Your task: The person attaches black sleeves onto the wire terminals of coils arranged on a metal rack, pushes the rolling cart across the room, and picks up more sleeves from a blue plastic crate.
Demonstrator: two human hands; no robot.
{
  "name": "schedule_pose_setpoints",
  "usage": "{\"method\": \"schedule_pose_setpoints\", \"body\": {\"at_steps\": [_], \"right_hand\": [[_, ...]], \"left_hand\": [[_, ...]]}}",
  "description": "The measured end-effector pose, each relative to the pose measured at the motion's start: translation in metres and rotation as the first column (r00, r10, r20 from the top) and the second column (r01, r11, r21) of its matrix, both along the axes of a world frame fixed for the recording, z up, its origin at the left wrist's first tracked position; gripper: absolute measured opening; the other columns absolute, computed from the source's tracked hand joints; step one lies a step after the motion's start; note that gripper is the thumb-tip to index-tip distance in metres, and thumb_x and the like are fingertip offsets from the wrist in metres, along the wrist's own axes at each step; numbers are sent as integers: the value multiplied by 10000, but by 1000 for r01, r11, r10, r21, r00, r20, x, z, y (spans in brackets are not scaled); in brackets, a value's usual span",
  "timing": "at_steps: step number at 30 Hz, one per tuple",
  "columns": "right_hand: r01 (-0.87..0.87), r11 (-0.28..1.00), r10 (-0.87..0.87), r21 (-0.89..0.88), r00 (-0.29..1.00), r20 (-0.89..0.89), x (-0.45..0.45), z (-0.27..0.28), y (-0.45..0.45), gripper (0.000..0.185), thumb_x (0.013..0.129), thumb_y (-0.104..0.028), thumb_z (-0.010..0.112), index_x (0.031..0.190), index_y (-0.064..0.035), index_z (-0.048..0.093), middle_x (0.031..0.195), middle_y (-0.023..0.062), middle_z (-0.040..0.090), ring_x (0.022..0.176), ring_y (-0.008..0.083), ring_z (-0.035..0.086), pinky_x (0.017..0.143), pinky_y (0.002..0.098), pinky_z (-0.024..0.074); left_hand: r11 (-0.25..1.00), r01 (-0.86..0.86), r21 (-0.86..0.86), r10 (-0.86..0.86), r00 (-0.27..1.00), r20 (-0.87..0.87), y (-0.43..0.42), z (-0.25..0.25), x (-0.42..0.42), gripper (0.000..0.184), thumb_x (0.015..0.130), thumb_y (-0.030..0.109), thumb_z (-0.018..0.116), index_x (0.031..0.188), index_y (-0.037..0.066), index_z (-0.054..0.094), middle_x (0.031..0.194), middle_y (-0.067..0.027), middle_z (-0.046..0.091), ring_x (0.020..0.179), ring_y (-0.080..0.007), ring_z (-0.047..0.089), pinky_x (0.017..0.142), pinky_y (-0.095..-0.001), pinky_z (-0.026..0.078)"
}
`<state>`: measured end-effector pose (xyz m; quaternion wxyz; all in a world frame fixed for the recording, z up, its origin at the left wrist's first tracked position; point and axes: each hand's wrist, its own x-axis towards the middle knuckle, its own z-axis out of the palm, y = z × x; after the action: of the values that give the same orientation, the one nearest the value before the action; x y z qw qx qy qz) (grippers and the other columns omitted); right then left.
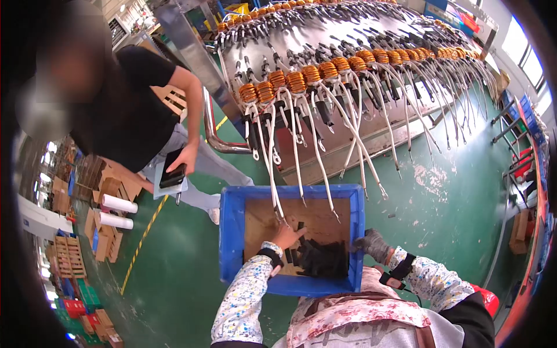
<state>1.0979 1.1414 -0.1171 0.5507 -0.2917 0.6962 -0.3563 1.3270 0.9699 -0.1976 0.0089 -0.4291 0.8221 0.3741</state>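
A blue bin (234,232) stands in front of my body, with a heap of short black pieces (325,258) on its brown bottom at the right. Inside the bin, my bare left hand (286,234) has its fingers bent beside a small black piece (300,225); whether it grips that piece is unclear. My right hand (374,246), in a grey glove, is closed at the bin's right rim, its fingertips partly hidden. White leads (321,152) with metal ends hang from orange copper coils (311,74) over the bin's far side.
Rows of coils lie on a metal table (255,55) ahead. At the left stands a person in a black top (139,98), holding a dark phone (173,169). White rolls (119,203) and cardboard are behind. A shelf (519,136) runs along the right.
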Motion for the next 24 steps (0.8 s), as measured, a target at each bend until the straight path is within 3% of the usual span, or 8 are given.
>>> {"method": "schedule_pose_setpoints", "body": {"at_steps": [2, 3, 6, 10, 12, 17, 19, 24], "right_hand": [[-45, 998, 47, 42, 997, -54, -4, -13, 0, 190, 648, -205, 643, 685, -19, 641, 631, 95, 617, 570, 200, 591, 536, 313, 463], [-79, 993, 87, 86, 991, -102, -4, -18, 2, 198, 632, -207, 656, 685, -17, 641, 623, 96, 614, 572, 198, 594, 535, 309, 465], [4, 989, 2, 150, 999, -38, -1, -8, 3, 232, 597, -220, 678, 687, -10, 640, 602, 97, 606, 550, 194, 588, 524, 310, 464], [-1, 979, 20, 205, 996, -90, 1, -2, 3, 242, 582, -227, 681, 672, -7, 640, 581, 96, 599, 536, 203, 589, 520, 319, 467], [-23, 987, 41, 159, 993, -111, 2, -4, 4, 269, 582, -267, 677, 658, -11, 640, 572, 95, 596, 535, 208, 593, 530, 323, 474], [-32, 995, 48, 94, 984, -173, -1, -30, 9, 302, 591, -309, 672, 655, -15, 640, 567, 117, 592, 547, 238, 598, 557, 336, 480], [-62, 992, 85, 109, 970, -229, -2, -27, 11, 307, 597, -317, 669, 660, -18, 642, 571, 126, 592, 552, 250, 599, 565, 340, 481], [29, 986, 9, 161, 973, -229, -4, -15, 11, 301, 617, -322, 652, 669, -26, 649, 599, 144, 600, 580, 261, 606, 579, 348, 480]], "left_hand": [[988, 76, -136, -47, 978, 203, 24, 4, -25, 830, 674, 458, 672, 1276, 8, 318, 1301, -242, 290, 1221, -421, 241, 1006, -450, 239], [993, 118, -13, -119, 991, -57, 33, -15, -24, 877, 631, 447, 709, 1276, 4, 315, 1279, -244, 273, 1180, -435, 245, 971, -492, 267], [895, 445, -26, -445, 895, 4, 69, 5, -30, 906, 576, 401, 752, 1285, 36, 321, 1230, -229, 324, 1133, -414, 297, 926, -522, 307], [722, 689, 70, -692, 718, 71, 91, 39, -34, 923, 522, 363, 775, 1286, 88, 337, 1234, -228, 332, 1143, -392, 316, 887, -534, 326], [571, 795, -208, -736, 607, 299, 103, 36, -35, 946, 484, 308, 788, 1293, 114, 338, 1224, -210, 358, 1127, -373, 351, 828, -532, 366], [543, 758, -362, -684, 649, 333, 121, 16, -38, 904, 493, 178, 761, 1289, 114, 339, 1205, -179, 390, 1108, -330, 390, 752, -527, 432], [594, 627, -504, -587, 766, 261, 131, 1, -43, 760, 596, 136, 666, 1282, 96, 341, 1184, -162, 411, 1084, -311, 424, 709, -459, 469], [631, 604, -487, -602, 777, 183, 132, -5, -48, 653, 669, 92, 565, 1281, 89, 339, 1178, -151, 417, 1056, -304, 454, 666, -423, 485]]}}
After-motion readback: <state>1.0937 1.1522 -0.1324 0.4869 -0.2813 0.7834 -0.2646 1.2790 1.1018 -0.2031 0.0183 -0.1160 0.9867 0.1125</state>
